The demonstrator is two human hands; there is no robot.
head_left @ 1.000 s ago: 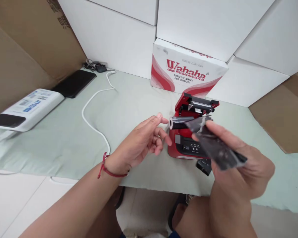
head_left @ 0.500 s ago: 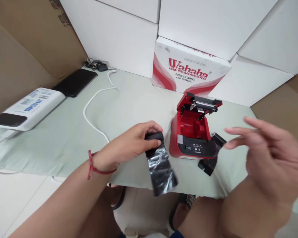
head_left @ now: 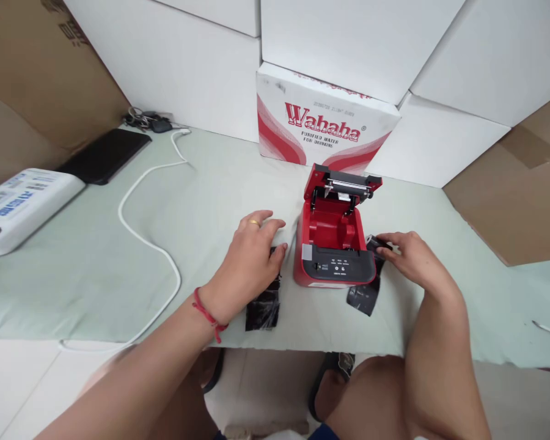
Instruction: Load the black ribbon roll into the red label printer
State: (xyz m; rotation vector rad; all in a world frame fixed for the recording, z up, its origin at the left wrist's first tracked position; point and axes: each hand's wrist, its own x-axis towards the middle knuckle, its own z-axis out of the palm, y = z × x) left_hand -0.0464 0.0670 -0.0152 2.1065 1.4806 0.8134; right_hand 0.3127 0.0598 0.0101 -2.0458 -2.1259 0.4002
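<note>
A red label printer [head_left: 334, 244] stands on the table with its lid [head_left: 348, 183] raised and its red inner bay bare. To its left, my left hand [head_left: 255, 263] hovers with thumb and fingers apart. Under that hand a glossy black strip [head_left: 263, 310] lies on the cloth, its upper end partly hidden by my palm. On the printer's right side, my right hand [head_left: 406, 253] pinches a small black roll [head_left: 376, 243] between thumb and fingers. From this roll a black tail [head_left: 365, 298] hangs down onto the table near the printer's front corner.
A white Wahaha carton [head_left: 325, 122] stands behind the printer against white boxes. On the left lie a white cable [head_left: 121, 214], a black phone [head_left: 105, 156], a white power bank [head_left: 27, 205] and keys [head_left: 149, 120]. Cardboard [head_left: 517, 183] flanks the right; the table's front edge is close.
My left hand has lowered the black strip onto the table and loosened its fingers. My right hand has come down from the right and taken hold of the black roll.
</note>
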